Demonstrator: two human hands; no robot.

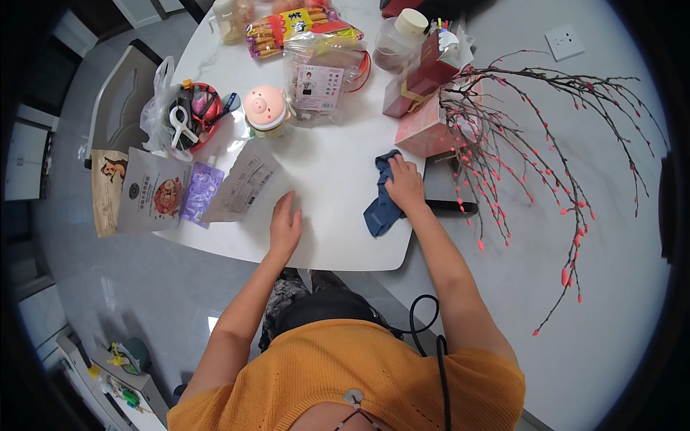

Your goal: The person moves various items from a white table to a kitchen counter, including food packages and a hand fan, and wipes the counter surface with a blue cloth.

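Pressing a blue cloth [381, 205] onto the white tabletop [338, 172], the right hand [405, 185] gripped it while the left hand [285, 226] lay flat and open nearby.

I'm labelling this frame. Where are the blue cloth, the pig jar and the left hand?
blue cloth [379, 212]: head view, its hanging lower part.
pig jar [264, 108]: head view, pink lid.
left hand [285, 227]: head view, back of hand.

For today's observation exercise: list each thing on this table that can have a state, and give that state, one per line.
blue cloth: crumpled, pressed under the right hand
left hand: flat on the white table, holding nothing
pig-shaped jar: upright, lid on
clear jar: capped
purple pouch: lying flat
red boxes: closed
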